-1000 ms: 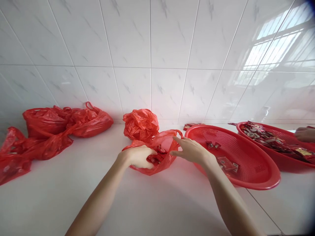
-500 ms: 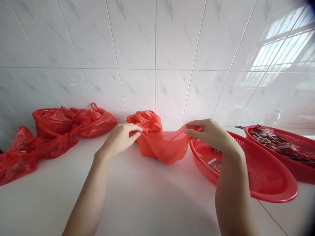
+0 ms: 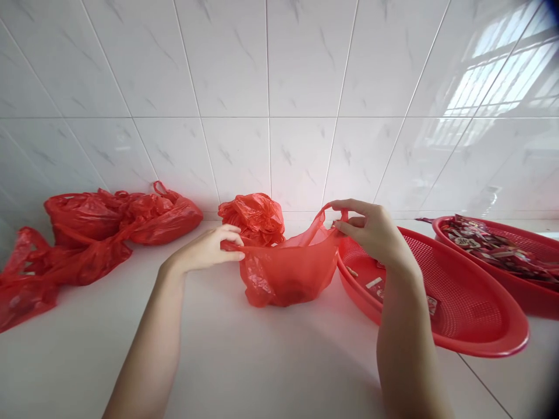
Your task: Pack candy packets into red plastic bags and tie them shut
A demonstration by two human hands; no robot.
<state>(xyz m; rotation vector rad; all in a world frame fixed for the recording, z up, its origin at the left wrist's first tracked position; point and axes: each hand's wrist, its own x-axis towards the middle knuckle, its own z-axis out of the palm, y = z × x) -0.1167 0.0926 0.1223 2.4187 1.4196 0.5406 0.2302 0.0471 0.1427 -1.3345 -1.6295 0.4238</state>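
Note:
A thin red plastic bag (image 3: pixel 286 276) is stretched between my two hands over the white counter. My left hand (image 3: pixel 209 249) pinches its left upper edge between thumb and fingers. On the other side my right hand (image 3: pixel 369 230) grips the right handle, holding that corner higher than the left. The bag sags in the middle with its mouth spread apart, and its lower part hangs at the counter; dark shapes show faintly through the plastic. Right behind it sits a crumpled heap of red plastic bags (image 3: pixel 255 215).
Filled red bags (image 3: pixel 166 221) lie along the wall at the left. To the right, a red perforated basket (image 3: pixel 476 302) holds a few small packets, partly behind my right forearm. Beyond it, a second red basket (image 3: pixel 519 233) is heaped with small dark-red packets. White tiles line the back.
The bag's mouth is spread wider and its right handle has been lifted. My left hand has shifted slightly left and down; the bag's body hangs fuller and lower.

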